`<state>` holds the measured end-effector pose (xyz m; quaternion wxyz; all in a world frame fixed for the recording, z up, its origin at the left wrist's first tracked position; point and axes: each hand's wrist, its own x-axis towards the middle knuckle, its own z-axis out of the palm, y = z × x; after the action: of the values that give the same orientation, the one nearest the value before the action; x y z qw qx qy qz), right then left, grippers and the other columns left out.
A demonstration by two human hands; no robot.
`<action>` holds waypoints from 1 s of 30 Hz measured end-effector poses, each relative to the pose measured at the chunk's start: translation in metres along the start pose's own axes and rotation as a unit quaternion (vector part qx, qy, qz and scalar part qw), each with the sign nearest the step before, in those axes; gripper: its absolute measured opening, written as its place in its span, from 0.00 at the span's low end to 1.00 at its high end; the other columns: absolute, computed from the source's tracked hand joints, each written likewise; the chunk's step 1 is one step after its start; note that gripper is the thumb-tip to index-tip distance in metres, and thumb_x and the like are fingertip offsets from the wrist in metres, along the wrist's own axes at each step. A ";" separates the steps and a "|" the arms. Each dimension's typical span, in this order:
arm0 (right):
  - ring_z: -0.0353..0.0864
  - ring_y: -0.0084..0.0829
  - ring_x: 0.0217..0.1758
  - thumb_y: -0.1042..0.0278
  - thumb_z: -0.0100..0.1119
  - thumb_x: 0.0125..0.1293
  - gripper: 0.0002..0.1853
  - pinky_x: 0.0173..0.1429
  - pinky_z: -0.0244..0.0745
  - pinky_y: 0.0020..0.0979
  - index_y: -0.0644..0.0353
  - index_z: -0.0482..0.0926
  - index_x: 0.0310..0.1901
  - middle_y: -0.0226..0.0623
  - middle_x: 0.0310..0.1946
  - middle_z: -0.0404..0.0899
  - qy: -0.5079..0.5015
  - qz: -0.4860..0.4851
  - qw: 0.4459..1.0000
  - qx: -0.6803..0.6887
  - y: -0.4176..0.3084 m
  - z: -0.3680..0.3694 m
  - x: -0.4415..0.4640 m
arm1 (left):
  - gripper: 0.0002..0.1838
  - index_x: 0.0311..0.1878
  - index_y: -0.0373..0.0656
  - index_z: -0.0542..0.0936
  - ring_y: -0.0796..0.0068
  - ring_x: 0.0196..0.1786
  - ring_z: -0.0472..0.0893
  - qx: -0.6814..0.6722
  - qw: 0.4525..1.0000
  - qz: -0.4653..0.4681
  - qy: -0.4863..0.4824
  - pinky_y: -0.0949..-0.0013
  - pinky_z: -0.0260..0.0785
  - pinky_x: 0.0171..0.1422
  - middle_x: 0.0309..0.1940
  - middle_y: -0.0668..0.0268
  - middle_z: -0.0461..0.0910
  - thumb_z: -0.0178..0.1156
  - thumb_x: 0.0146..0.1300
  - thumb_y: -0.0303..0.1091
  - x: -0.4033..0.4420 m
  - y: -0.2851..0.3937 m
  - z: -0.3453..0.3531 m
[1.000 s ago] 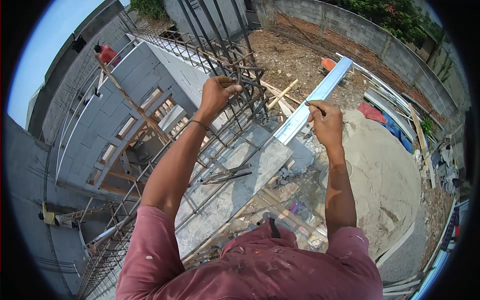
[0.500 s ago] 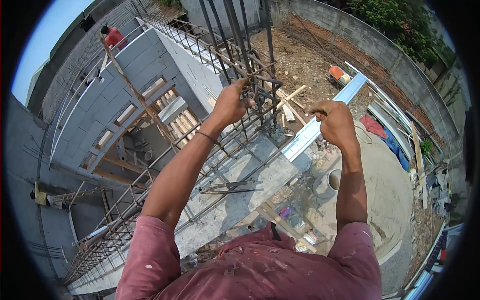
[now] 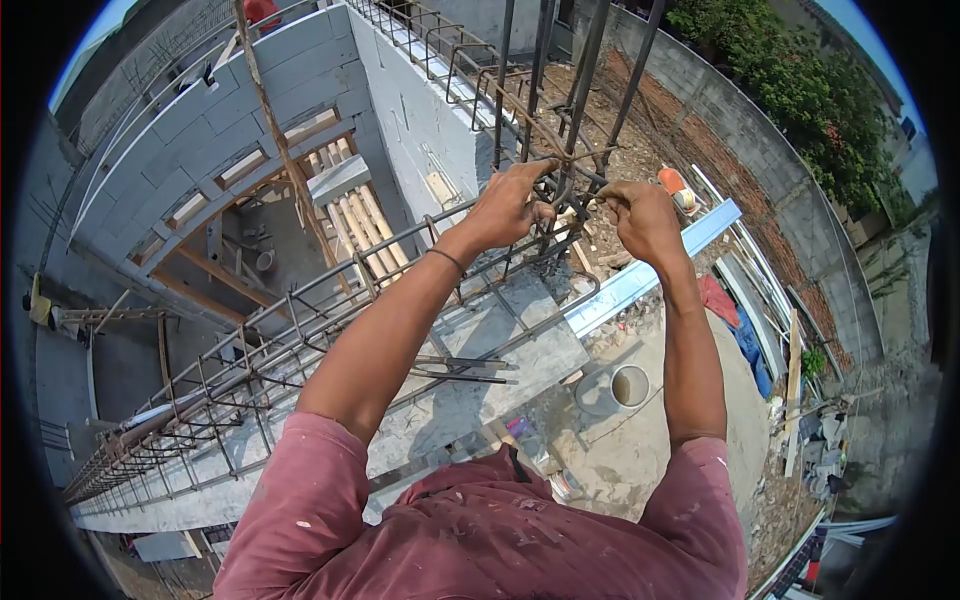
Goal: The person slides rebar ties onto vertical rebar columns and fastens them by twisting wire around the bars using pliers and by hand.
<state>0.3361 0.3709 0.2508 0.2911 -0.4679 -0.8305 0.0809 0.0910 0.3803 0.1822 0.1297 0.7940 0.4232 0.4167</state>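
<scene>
My left hand [image 3: 510,208] is at the corner of a rebar cage, its index finger stretched along a bar and its other fingers curled round the steel. Upright rebar [image 3: 588,85] rises from this corner, crossed by thinner bars. Just right of the uprights is my right hand [image 3: 642,222], closed in a pinch close to the joint; whatever lies between its fingertips is too small to make out. Below my hands, the horizontal rebar cage [image 3: 290,345] runs down to the left above a concrete ledge [image 3: 470,345]. Loose dark rods [image 3: 465,372] lie on that ledge.
Below right is a bucket [image 3: 628,385] beside a sand pile [image 3: 715,430]. A pale metal channel [image 3: 650,270] slants past my right forearm. To the left, a block wall [image 3: 200,140] surrounds a lower room. A person in red [image 3: 262,12] is partly visible at top left.
My right hand has come left, close to the rebar joint and my left hand. The view has shifted, bringing the uprights further right. My left hand remains at the rebar corner.
</scene>
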 end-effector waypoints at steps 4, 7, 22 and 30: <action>0.75 0.20 0.27 0.80 0.55 0.71 0.09 0.34 0.69 0.28 0.70 0.87 0.41 0.33 0.23 0.79 -0.044 0.102 0.984 0.140 0.001 0.015 0.008 | 0.32 0.66 0.34 0.75 0.42 0.64 0.78 0.033 0.999 0.012 -0.010 0.51 0.70 0.68 0.57 0.45 0.81 0.73 0.60 0.35 -0.004 0.003 -0.004; 0.80 0.26 0.26 0.77 0.58 0.68 0.09 0.35 0.73 0.33 0.69 0.88 0.39 0.39 0.22 0.82 0.005 0.144 0.976 0.165 -0.001 0.029 0.000 | 0.28 0.55 0.37 0.84 0.48 0.57 0.81 -0.031 0.999 -0.015 -0.001 0.52 0.72 0.61 0.50 0.50 0.85 0.77 0.56 0.46 0.000 -0.001 -0.006; 0.77 0.20 0.21 0.80 0.58 0.71 0.10 0.20 0.65 0.23 0.77 0.83 0.50 0.42 0.28 0.84 0.102 0.308 0.803 0.501 -0.051 0.049 -0.022 | 0.16 0.39 0.34 0.88 0.64 0.32 0.86 -0.054 0.998 -0.041 0.018 0.63 0.77 0.40 0.32 0.53 0.88 0.79 0.55 0.37 -0.001 0.002 -0.005; 0.78 0.23 0.22 0.81 0.57 0.72 0.16 0.23 0.72 0.25 0.76 0.80 0.59 0.38 0.28 0.82 0.132 0.321 0.774 0.529 -0.082 0.070 -0.042 | 0.12 0.41 0.35 0.90 0.71 0.30 0.86 -0.042 0.992 -0.113 -0.029 0.65 0.77 0.38 0.30 0.57 0.89 0.77 0.56 0.32 0.006 0.015 -0.013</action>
<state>0.2538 0.3005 0.2098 0.5566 -0.4855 -0.4112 0.5342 0.0912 0.3742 0.2018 0.2220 0.7466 0.4884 0.3935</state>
